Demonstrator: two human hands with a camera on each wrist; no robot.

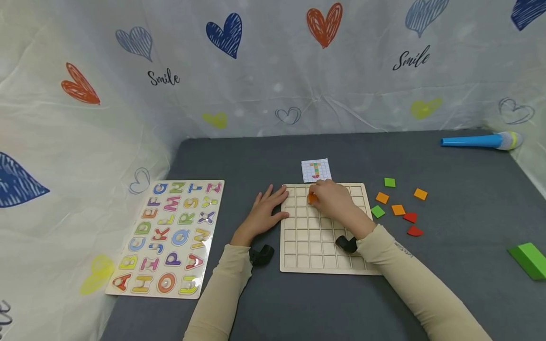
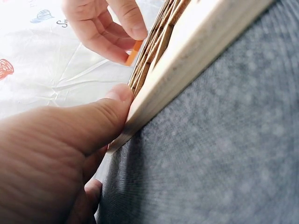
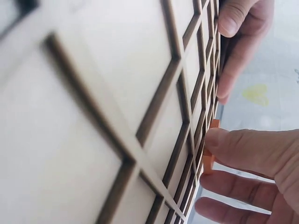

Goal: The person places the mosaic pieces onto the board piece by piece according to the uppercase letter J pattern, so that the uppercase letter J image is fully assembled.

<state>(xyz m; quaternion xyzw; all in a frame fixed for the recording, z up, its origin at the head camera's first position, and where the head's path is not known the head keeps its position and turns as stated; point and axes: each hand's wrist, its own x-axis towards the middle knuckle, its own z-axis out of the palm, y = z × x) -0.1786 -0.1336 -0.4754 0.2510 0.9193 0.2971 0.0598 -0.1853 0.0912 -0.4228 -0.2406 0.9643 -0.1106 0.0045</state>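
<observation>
A pale wooden grid board lies on the grey table. Over its upper part, my right hand pinches an orange square tile between thumb and fingers. In the right wrist view, the orange tile stands on edge, close against the grid lines. My left hand rests at the board's left edge with fingers stretched out, its thumb touching the rim in the left wrist view. Just behind the board lies a small card printed with a coloured T-like pattern.
Right of the board are scattered green tiles, orange tiles and red rounded tiles. An alphabet puzzle board lies at left. A blue toy microphone sits at the back right, a green block at the right edge.
</observation>
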